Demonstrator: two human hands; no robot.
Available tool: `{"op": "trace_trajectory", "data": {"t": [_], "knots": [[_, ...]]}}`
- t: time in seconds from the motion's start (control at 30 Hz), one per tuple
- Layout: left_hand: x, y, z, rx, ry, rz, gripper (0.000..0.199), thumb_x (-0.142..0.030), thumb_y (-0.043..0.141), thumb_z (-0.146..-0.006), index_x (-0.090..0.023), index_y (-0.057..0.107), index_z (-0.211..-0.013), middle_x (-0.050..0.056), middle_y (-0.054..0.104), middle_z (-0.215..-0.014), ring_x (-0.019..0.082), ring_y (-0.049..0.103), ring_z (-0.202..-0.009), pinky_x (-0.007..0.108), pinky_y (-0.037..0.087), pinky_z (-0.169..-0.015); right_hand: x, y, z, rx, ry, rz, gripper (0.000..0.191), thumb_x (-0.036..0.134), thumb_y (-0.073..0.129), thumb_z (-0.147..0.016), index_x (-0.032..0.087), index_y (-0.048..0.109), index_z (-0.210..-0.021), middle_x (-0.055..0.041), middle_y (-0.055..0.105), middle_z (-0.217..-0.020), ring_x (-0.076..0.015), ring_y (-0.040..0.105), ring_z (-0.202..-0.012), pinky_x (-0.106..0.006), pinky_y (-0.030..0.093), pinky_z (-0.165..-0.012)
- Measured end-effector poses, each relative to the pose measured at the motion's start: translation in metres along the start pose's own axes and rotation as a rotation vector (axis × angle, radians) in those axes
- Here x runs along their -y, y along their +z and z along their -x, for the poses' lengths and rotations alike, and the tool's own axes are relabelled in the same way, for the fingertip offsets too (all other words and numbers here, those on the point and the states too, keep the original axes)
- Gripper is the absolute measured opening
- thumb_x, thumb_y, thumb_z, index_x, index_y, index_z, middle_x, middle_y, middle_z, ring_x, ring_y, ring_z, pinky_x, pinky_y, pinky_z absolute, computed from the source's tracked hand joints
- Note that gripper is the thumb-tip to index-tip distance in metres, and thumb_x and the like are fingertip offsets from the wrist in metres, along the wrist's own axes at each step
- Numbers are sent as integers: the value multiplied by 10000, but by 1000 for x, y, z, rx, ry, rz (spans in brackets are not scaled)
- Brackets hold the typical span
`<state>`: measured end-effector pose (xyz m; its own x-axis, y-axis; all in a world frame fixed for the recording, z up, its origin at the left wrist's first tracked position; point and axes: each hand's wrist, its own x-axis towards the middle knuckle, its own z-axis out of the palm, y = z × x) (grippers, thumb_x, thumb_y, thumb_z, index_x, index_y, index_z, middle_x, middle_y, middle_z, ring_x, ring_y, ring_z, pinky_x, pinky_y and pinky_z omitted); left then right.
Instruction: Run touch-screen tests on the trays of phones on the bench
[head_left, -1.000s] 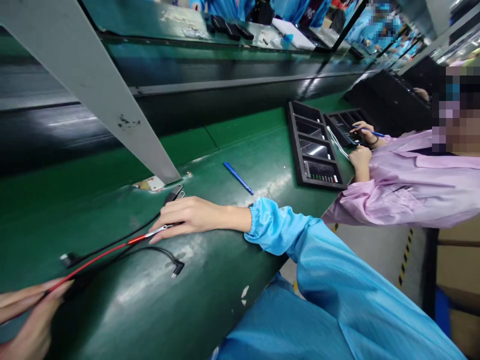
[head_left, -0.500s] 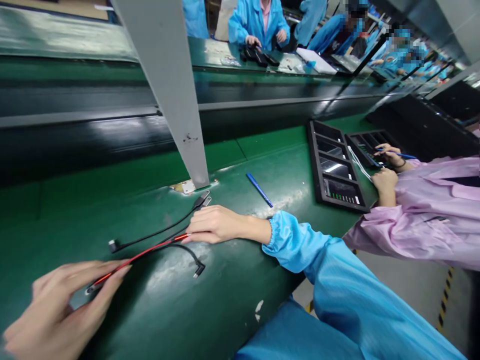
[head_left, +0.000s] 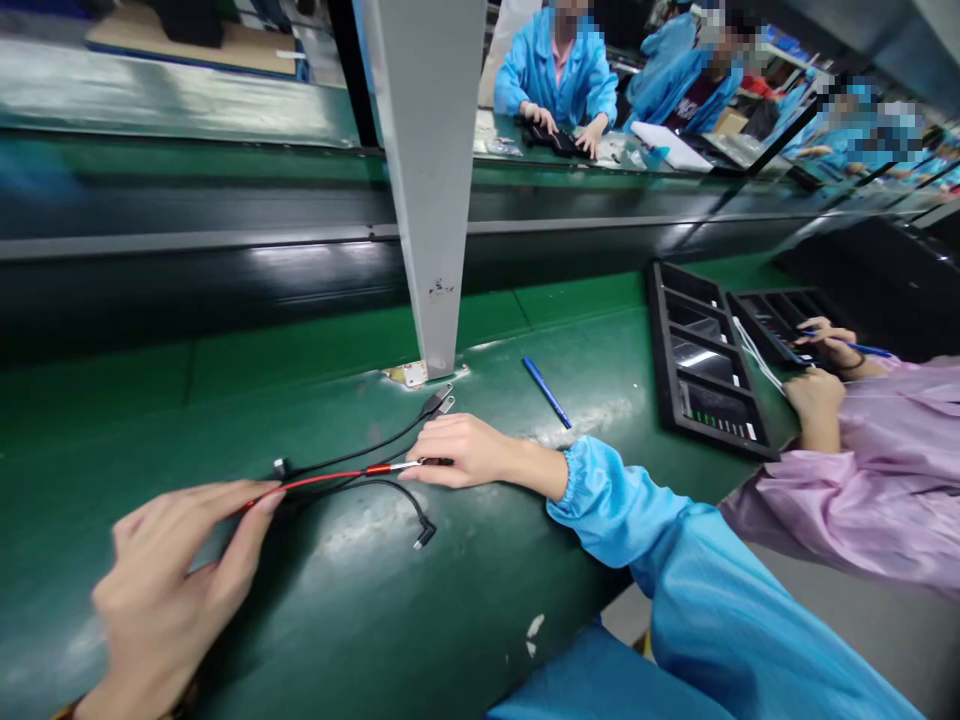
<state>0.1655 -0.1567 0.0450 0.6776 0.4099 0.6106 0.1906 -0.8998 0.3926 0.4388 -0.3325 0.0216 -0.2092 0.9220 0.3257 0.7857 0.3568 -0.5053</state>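
A thin red cable point(head_left: 322, 479) stretches between my two hands just over the green bench. My left hand point(head_left: 180, 570) pinches one end between thumb and fingertips. My right hand point(head_left: 465, 450) is closed on the other end, where a metal tip and a small black piece show at the fingers. Several black cables point(head_left: 352, 456) lie under and behind the red one. Their metal connectors point(head_left: 441, 402) stick out beyond my right hand, and one angled black plug point(head_left: 424, 535) rests in front of it.
A blue pen point(head_left: 547, 393) lies behind my right wrist. A grey post point(head_left: 435, 220) rises from the green bench point(head_left: 360, 620). Right of it stands a black tray point(head_left: 705, 365) with screens, beside a co-worker's pink sleeve point(head_left: 847, 500). Across the belt, a person in blue point(head_left: 555, 70) handles dark parts.
The view has shifted, so the bench things appear further right. My left hand has moved closer to my right along the red cable; more of its right end with a metal tip now shows.
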Motion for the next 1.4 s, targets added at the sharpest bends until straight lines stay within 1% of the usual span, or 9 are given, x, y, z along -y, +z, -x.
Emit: {"op": "trace_trajectory", "data": {"t": [0.17, 0.4, 0.63, 0.87, 0.97, 1.07, 1.2, 1.33, 1.4], "knots": [[0, 1, -1, 6, 19, 60, 144, -347, 721, -1018, -244, 716, -919, 10, 764, -814, 194, 707, -711, 359, 447, -819, -1, 0, 3, -72, 74, -90, 375, 431, 546, -1153, 169, 729, -957, -54, 753, -867, -158, 672, -826, -279, 519, -812], [11, 3, 5, 24, 80, 59, 183, -341, 726, -1022, -240, 707, -870, -6, 759, -793, 190, 703, -703, 366, 448, -837, -7, 4, 5, -130, 121, -182, 413, 497, 535, -1150, 171, 728, -986, -34, 708, -836, -145, 629, -777, -271, 500, -784], [13, 1, 11, 121, -12, 81, 127, -275, 724, -998, -273, 722, -871, -53, 770, -799, 191, 723, -767, 382, 442, -913, -6, 4, 7, -105, 182, -228, 412, 529, 579, -1126, 172, 720, -975, -25, 693, -810, -141, 617, -733, -274, 497, -750], [8, 0, 9, 178, 2, 100, 188, -225, 672, -1028, -254, 722, -849, -46, 765, -797, 184, 731, -792, 383, 442, -927, -5, 5, 8, -161, 184, -311, 362, 499, 655, -1095, 158, 774, -1076, -23, 736, -838, -116, 615, -696, -252, 514, -716], [8, 0, 11, 204, -29, 115, 228, -231, 641, -1041, -248, 727, -831, -22, 768, -812, 193, 731, -799, 402, 437, -943, -5, 5, 8, -156, 186, -304, 376, 524, 700, -1064, 158, 781, -1057, 0, 685, -768, -114, 593, -679, -250, 507, -702], [9, 0, 14, 208, -64, 122, 240, -241, 621, -1053, -252, 742, -846, -7, 780, -824, 198, 731, -814, 413, 439, -954, -6, 4, 7, -135, 139, -286, 407, 553, 717, -1044, 151, 774, -1027, 18, 636, -729, -114, 599, -685, -253, 507, -713], [10, 1, 15, 211, -58, 132, 226, -263, 622, -1056, -253, 760, -877, 0, 801, -860, 193, 734, -828, 403, 455, -937, -5, 2, 6, -110, 69, -233, 401, 535, 737, -1035, 139, 766, -1089, 8, 662, -783, -122, 622, -725, -264, 514, -737], [7, 0, 12, 222, -24, 157, 153, -253, 669, -1036, -257, 768, -919, 4, 812, -888, 199, 742, -841, 409, 461, -932, -6, 4, 9, -64, 136, -164, 375, 482, 699, -1074, 145, 737, -1235, -9, 697, -871, -120, 623, -735, -262, 513, -726], [4, -1, 10, 232, 17, 179, 109, -223, 682, -1030, -260, 765, -969, 0, 812, -899, 195, 748, -849, 409, 459, -935, -6, 6, 10, -66, 144, -118, 337, 450, 664, -1098, 155, 746, -1240, -18, 700, -890, -129, 637, -768, -267, 517, -743]]}}
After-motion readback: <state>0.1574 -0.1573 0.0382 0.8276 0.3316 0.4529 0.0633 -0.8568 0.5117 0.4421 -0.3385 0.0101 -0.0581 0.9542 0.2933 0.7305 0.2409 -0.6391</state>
